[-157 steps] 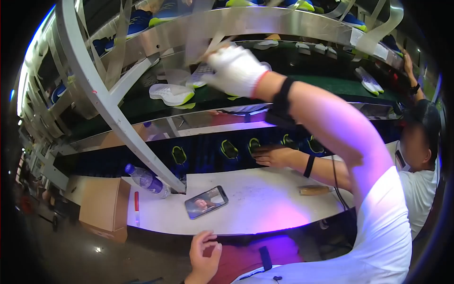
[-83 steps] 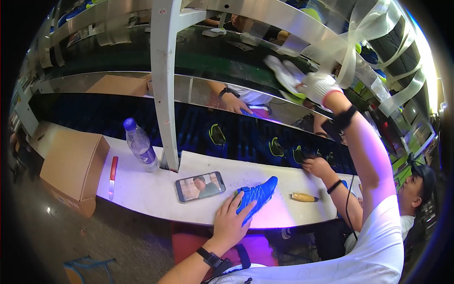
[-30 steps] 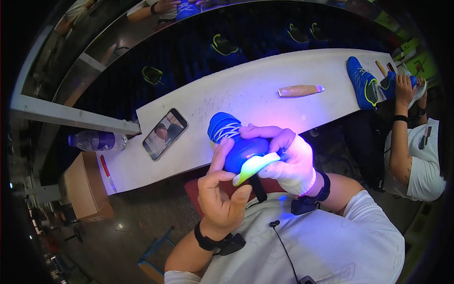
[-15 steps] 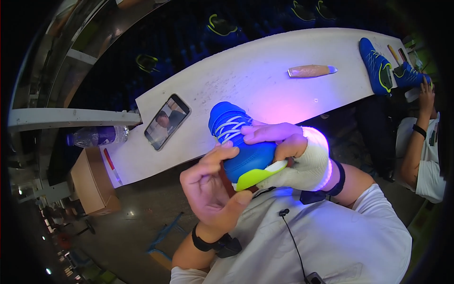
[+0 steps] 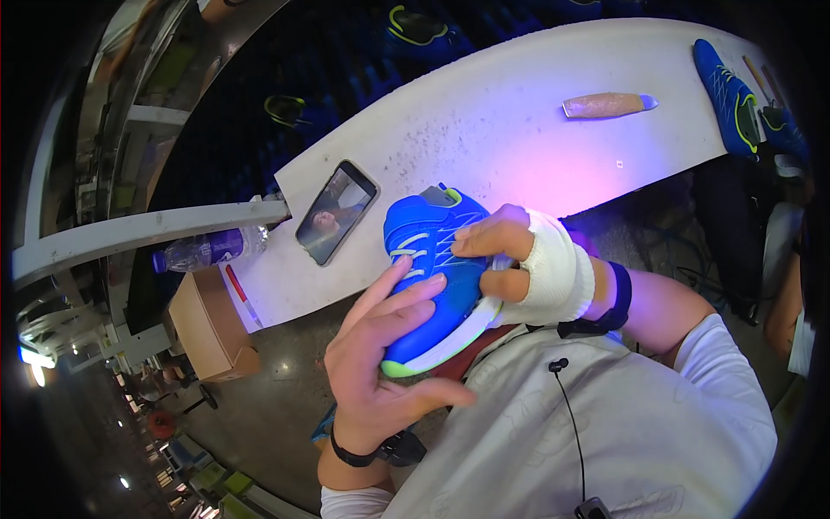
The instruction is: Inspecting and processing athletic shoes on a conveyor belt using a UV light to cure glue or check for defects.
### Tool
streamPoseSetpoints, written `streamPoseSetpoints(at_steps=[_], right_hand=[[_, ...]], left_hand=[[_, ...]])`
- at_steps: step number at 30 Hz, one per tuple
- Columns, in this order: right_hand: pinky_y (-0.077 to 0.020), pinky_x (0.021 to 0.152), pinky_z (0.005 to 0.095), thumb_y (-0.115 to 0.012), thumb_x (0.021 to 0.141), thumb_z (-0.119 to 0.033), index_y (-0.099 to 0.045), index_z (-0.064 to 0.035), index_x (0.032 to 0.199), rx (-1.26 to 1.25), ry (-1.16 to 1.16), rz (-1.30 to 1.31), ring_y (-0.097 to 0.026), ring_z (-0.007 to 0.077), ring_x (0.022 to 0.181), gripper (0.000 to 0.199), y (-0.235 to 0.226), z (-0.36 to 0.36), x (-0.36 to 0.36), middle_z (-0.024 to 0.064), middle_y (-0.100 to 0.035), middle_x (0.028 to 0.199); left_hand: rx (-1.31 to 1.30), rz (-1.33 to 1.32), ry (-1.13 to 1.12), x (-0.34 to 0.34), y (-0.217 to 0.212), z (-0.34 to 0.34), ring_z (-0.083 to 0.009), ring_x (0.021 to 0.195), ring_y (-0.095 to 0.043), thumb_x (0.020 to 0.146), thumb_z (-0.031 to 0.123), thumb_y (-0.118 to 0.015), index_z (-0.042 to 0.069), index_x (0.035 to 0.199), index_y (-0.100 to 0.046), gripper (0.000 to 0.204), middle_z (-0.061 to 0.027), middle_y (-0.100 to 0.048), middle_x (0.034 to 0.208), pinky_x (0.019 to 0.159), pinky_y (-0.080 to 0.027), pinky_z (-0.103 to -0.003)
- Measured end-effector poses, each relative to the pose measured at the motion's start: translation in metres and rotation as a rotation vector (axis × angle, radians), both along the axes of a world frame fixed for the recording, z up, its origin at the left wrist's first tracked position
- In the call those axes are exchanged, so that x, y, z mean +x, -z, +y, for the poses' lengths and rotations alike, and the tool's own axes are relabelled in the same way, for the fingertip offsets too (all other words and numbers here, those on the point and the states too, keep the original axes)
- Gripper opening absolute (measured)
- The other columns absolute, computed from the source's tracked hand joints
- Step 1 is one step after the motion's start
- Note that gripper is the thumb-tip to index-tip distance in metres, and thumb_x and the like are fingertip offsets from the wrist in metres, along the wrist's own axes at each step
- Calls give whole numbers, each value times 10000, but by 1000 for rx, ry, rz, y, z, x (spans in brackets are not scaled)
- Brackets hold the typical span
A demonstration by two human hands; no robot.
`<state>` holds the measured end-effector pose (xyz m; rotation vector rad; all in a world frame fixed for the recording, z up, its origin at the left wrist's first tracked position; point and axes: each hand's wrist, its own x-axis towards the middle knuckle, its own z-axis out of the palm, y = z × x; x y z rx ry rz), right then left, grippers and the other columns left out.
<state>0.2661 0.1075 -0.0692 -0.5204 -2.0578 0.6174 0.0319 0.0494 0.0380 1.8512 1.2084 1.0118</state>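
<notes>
A blue sneaker (image 5: 450, 294) with pale laces and a white and lime-green sole is held in front of my chest, tilted with its toe toward me. My right hand (image 5: 523, 264), in a white fingerless glove, grips its side, fingertips on the laces and thumb side along the sole edge. My left hand (image 5: 380, 355) is bare and cups the toe. Its fingers lie over the upper and laces, while the thumb stretches out beneath the toe, apart from it. The far side of the shoe is hidden.
On the white table (image 5: 484, 95) lie a phone (image 5: 337, 212), a tan-handled tool with a metal tip (image 5: 609, 105), a thin red tool (image 5: 242, 297) and another blue sneaker (image 5: 726, 95). A bottle (image 5: 212, 249) and cardboard box (image 5: 210, 324) are left. A co-worker's arm (image 5: 785, 303) shows right.
The shoe has turned, showing more of its white side sole and heel opening. My left fingers have slid further over the upper. The view has shifted, so the table contents appear displaced.
</notes>
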Motion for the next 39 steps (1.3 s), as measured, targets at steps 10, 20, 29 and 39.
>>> streamPoseSetpoints(at_steps=[10,20,29,39], right_hand=[[-596,902,487,-787,793,-207,-704,-58,972,-124,142,-73,-683,394,1124,248,-1,11,-15,190,-691,1228],[-553,1010,551,-798,787,-236,-660,-35,954,63,54,-111,-657,416,1137,296,34,1,-50,204,-667,1304],[-557,1037,526,-803,788,-227,-603,-72,894,34,101,-41,-645,413,1260,274,30,-11,-52,235,-647,1390],[-552,1088,524,-994,730,-280,-683,27,1273,-338,180,35,-741,398,1171,696,-65,-16,53,201,-761,1224]], left_hand=[[18,1,-82,-20,29,-16,-460,1287,-683,721,201,-1022,66,978,-632,486,-176,-817,1092,1146,-478,-612],[-628,248,-266,-45,18,-26,-335,1146,-751,765,406,-936,9,1498,-514,935,-241,-724,1301,1005,-575,-428],[-526,415,-47,-50,-16,4,-391,1098,-757,764,367,-944,33,1500,-550,899,-232,-742,1226,949,-598,-455],[180,101,67,48,79,5,-443,1362,-598,833,80,-849,-29,1475,-558,713,-272,-620,1448,1132,-495,-489]])
